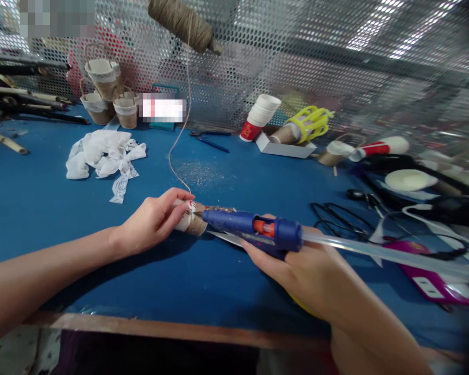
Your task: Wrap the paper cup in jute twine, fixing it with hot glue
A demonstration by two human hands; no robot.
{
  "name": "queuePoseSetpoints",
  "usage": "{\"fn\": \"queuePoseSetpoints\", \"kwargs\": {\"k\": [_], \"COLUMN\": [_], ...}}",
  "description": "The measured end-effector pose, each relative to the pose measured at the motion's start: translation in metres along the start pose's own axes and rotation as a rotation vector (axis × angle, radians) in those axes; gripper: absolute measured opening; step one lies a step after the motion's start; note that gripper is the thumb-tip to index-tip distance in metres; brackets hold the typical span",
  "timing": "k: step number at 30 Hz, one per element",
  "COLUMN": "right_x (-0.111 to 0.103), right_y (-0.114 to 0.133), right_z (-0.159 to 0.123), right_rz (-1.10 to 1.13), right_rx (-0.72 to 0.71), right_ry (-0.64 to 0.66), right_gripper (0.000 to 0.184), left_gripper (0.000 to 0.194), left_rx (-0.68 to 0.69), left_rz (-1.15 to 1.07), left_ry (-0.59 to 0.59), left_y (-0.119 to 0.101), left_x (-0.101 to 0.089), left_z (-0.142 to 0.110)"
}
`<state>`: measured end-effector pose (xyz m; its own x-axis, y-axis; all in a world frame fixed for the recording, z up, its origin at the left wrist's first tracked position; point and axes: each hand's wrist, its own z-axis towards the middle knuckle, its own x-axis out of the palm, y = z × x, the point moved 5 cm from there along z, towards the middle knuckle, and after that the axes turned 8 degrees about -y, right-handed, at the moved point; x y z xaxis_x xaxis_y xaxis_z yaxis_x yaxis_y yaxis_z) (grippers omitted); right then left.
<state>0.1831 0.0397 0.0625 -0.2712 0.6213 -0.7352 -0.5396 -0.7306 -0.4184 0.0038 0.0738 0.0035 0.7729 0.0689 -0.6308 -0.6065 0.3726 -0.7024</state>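
My left hand (152,221) is closed on a small paper cup (183,223) lying on its side, partly wrapped in brown twine (197,225). My fingers cover part of the cup. My right hand (297,265) grips a blue glue gun (234,223), with a long clear glue stick (355,246) sticking out of its back. The gun's nozzle points at the cup, at or very near the twine; contact is unclear. Below the gun shows a metal blade (226,237), with a bit of yellow under my right hand; whether that hand also holds this tool cannot be told.
From a twine spool (182,23) above, a strand hangs down to the cup. White lace (101,153) lies at left, before twine-covered baskets (103,78). Pliers (211,140), stacked paper cups (260,117) and a white box (285,147) stand behind. Cables (340,224) and a purple device (437,273) lie right.
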Motion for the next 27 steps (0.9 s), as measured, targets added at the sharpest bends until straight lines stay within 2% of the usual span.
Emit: {"fn": "queuePoseSetpoints", "kwargs": {"k": [9, 16, 22, 27], "right_x": [0.0015, -0.0036, -0.0006, 0.0025], "right_y": [-0.0022, -0.0021, 0.0002, -0.0048], "right_z": [-0.0024, 0.0034, -0.0015, 0.0013], "right_rz": [0.036, 0.112, -0.012, -0.023], "right_rx": [-0.040, 0.015, -0.071, 0.011], "right_ry": [0.018, 0.002, 0.026, 0.046], "right_gripper": [0.046, 0.048, 0.044, 0.039], "left_gripper": [0.030, 0.030, 0.030, 0.030], "left_rx": [0.036, 0.063, 0.095, 0.120], "left_rz": [0.018, 0.036, 0.019, 0.027], "left_ry": [-0.015, -0.013, -0.017, 0.006], "left_y": [-0.0011, -0.0018, -0.0020, -0.0036], "left_x": [-0.0003, 0.0001, -0.0001, -0.0015], "left_z": [0.0004, -0.0003, -0.0011, -0.0013]}}
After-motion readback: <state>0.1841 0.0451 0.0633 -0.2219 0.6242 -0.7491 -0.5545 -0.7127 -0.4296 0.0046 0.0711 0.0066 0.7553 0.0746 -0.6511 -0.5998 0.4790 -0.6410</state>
